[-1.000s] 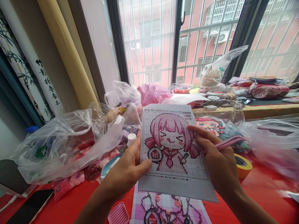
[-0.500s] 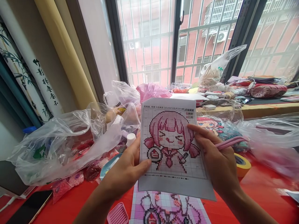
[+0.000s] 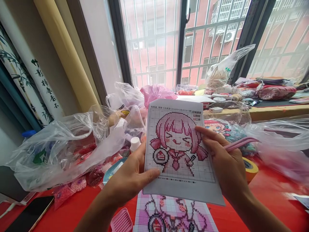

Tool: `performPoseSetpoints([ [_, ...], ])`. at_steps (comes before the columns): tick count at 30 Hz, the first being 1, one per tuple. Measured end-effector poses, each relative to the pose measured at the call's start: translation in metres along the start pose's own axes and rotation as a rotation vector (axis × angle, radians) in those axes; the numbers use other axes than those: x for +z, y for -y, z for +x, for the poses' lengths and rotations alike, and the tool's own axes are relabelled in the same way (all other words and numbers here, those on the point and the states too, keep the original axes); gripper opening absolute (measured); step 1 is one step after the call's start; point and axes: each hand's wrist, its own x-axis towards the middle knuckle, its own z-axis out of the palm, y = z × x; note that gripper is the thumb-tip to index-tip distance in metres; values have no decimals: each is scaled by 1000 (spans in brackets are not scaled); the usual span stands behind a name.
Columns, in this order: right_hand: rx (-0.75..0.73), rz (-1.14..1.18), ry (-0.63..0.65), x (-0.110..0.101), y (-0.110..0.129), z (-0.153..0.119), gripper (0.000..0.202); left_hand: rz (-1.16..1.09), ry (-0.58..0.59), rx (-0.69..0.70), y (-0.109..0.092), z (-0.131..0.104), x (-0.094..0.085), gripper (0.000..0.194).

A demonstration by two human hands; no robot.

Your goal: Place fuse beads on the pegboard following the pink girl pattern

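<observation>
A printed pattern sheet (image 3: 178, 141), with a pink-haired cartoon figure on a grid, is held upright before me. My left hand (image 3: 131, 175) grips its left edge, thumb across the front and the other fingers behind. At the right edge my right hand (image 3: 224, 158) pinches the paper, one fingertip lying on the figure's hair. Pink tweezers (image 3: 241, 142) stick out of that same hand, pointing right. Below the sheet lies a pegboard (image 3: 176, 216) bearing a partly visible beaded picture of a similar figure; the sheet hides its top. Beside it sits a pink ridged tray (image 3: 122, 220).
Plastic bags (image 3: 55, 148) with packs of red and pink beads crowd the left. A blue dish (image 3: 113, 170), a white bottle (image 3: 135, 143) and a phone (image 3: 32, 214) are nearby. Yellow tape (image 3: 251, 169) stands on the red tabletop (image 3: 272, 199). The windowsill (image 3: 270, 112) is cluttered.
The sheet has risen slightly and shifted a little right, with both hands still on it. The tweezers have tilted a bit, their tips now showing more plainly. The pegboard stays put.
</observation>
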Motion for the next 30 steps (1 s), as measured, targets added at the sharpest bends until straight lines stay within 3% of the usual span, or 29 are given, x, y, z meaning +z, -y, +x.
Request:
performPoseSetpoints([
  [4,92,30,-32,1,2,-1,28,17,-7,5,1,0,0,58],
  [30,133,40,-35,2,1,0,32,12,-23,-8,0,0,1,57],
])
